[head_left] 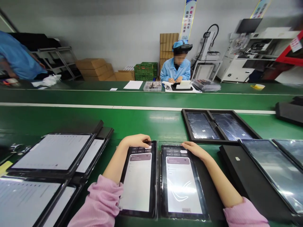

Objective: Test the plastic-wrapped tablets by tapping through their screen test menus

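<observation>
Two lit tablets side by side on green bench [142,123], long axes running away from body. Left hand [137,141] on top edge of left tablet [139,179], fingers curled together over it; right hand [193,148] on top-left corner of right tablet [181,183], fingers flat, pressed together.

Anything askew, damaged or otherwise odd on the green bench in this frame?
Nothing looks damaged or spilled. The left hand and right hand each rest on the top edge of a lit black tablet, left tablet and right tablet, lying side by side. Only the lit tablets stacked at the left overlap unevenly, slightly fanned.
</observation>
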Action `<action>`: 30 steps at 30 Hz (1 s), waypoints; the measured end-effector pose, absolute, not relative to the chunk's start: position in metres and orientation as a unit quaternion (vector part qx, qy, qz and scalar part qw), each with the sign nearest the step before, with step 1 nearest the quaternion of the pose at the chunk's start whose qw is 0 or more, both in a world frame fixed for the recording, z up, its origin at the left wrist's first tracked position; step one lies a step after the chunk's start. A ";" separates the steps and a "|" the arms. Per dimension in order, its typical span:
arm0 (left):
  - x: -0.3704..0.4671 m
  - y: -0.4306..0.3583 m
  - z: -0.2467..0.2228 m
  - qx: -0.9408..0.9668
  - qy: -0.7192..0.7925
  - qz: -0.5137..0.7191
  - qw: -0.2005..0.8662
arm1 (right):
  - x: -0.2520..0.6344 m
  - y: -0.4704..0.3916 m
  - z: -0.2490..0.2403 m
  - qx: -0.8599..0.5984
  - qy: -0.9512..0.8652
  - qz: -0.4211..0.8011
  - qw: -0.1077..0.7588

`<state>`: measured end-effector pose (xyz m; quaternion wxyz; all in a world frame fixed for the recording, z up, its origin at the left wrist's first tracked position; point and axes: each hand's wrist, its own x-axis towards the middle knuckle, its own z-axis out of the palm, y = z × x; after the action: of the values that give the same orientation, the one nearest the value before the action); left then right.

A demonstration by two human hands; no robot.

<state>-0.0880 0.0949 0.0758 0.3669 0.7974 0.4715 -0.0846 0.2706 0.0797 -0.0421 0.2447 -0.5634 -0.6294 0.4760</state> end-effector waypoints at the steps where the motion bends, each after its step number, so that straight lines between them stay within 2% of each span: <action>1: -0.087 0.095 0.075 0.797 0.472 -0.085 0.367 | 0.271 0.080 -0.042 -0.565 -0.624 0.483 0.243; 11: -0.079 0.099 0.063 0.789 0.503 -0.135 0.327 | 0.267 0.080 -0.023 -0.514 -0.586 0.561 0.278; 18: -0.076 0.100 0.064 0.798 0.496 -0.153 0.308 | 0.266 0.079 -0.009 -0.475 -0.608 0.566 0.290; 25: -0.079 0.100 0.065 0.810 0.477 -0.163 0.299 | 0.268 0.074 -0.010 -0.489 -0.646 0.522 0.269; 30: -0.077 0.098 0.061 0.811 0.491 -0.149 0.280 | 0.271 0.076 -0.016 -0.552 -0.687 0.402 0.248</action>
<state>-0.0774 0.0979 0.0613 0.2799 0.8111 0.4913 -0.1494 0.2714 0.0755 -0.0165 0.2480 -0.5516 -0.6874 0.4021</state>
